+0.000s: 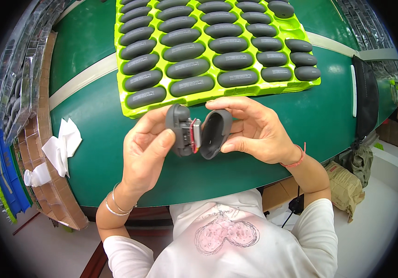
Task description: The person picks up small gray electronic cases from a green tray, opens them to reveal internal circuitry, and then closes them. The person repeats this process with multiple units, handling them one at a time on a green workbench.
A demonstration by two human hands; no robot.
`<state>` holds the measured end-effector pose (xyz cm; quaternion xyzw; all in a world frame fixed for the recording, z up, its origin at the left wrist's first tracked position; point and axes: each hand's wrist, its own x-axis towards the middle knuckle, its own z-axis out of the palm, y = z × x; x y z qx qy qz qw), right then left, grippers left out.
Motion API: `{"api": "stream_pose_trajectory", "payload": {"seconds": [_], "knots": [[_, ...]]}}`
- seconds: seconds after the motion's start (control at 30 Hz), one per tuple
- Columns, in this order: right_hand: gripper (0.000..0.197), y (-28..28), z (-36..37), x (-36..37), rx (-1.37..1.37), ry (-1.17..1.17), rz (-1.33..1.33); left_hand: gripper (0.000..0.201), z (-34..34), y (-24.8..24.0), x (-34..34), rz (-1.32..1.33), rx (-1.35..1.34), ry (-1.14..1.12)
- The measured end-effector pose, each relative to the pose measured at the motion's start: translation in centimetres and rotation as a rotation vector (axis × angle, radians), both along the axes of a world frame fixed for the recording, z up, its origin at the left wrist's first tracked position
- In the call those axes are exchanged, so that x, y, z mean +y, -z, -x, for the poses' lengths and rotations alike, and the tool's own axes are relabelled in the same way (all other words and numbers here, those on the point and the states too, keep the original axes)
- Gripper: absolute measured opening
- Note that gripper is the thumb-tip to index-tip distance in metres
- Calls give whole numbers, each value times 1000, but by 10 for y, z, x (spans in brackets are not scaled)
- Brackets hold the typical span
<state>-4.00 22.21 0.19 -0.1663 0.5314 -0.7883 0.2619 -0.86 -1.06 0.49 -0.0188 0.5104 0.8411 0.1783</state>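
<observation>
My left hand (141, 150) grips the dark grey inner half of an earbud charging case (176, 127) between thumb and fingers. On its right side a silver battery block (197, 133) and a red wire (192, 139) are exposed. My right hand (264, 134) pinches the hollow dark shell (216, 134) by its rim, with the inside facing the battery. A narrow gap separates the two halves, at least at the top. Both are held above the table, just in front of a lime-green tray (217, 95).
Rows of dark oval cases (192, 85) fill most of the tray. At left stand a cardboard divider box (53, 194), white tissue (64, 143) and a small white bottle (38, 176). A black bag (366, 99) hangs over the right edge of the green table (319, 125).
</observation>
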Motion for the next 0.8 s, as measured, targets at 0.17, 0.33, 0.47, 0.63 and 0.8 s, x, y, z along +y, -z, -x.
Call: {"api": "stream_pose_trajectory", "payload": {"seconds": [0.17, 0.33, 0.47, 0.63, 0.8], "knots": [[48, 9, -3, 1, -69, -28, 45, 45, 2, -1, -4, -23, 69, 18], [45, 14, -1, -1, 326, 102, -44, 47, 2, 2, -3, 21, 83, -1], [48, 3, 2, 0, 704, 187, -248, 48, 1, 2, -3, 8, 101, 7], [59, 1, -3, -4, 707, 215, -257, 50, 0, 2, 1, 25, 105, 2], [48, 3, -2, -3, 789, 183, -288, 51, 1, 4, 0, 23, 133, 17]]}}
